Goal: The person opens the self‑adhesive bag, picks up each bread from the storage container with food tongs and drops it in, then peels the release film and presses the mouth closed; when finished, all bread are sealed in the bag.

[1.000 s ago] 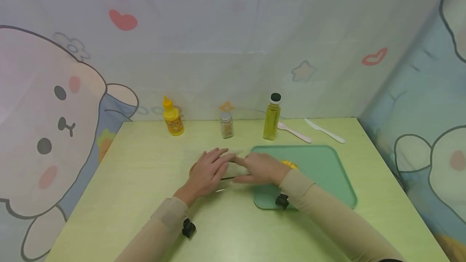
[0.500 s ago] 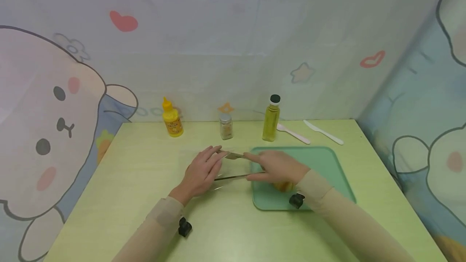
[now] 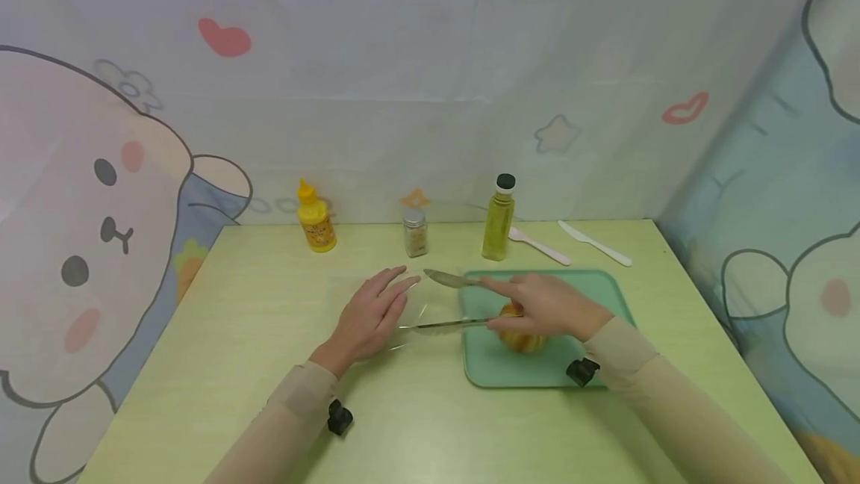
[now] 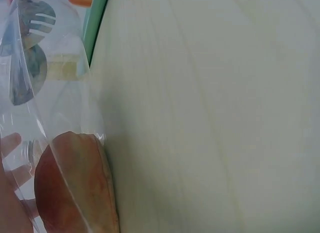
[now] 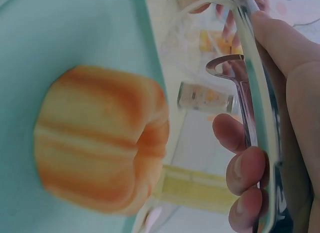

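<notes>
A cartoon-printed backdrop (image 3: 403, 81) hung behind the pale wooden table (image 3: 222, 364). The left hand (image 3: 369, 320), fingers extended, lay at a clear plastic bag (image 4: 70, 105), blocking the head view of the bread inside (image 4: 75, 185). The right hand (image 3: 554, 306) gripped metal tongs (image 3: 449, 279), farther right than earlier, partly covering a bread roll (image 3: 522, 342) on the green tray (image 3: 484, 368).

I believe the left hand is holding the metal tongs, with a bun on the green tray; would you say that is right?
Not the left hand: in the head view, the right hand holds the metal tongs. The bun is on the green tray.
</notes>
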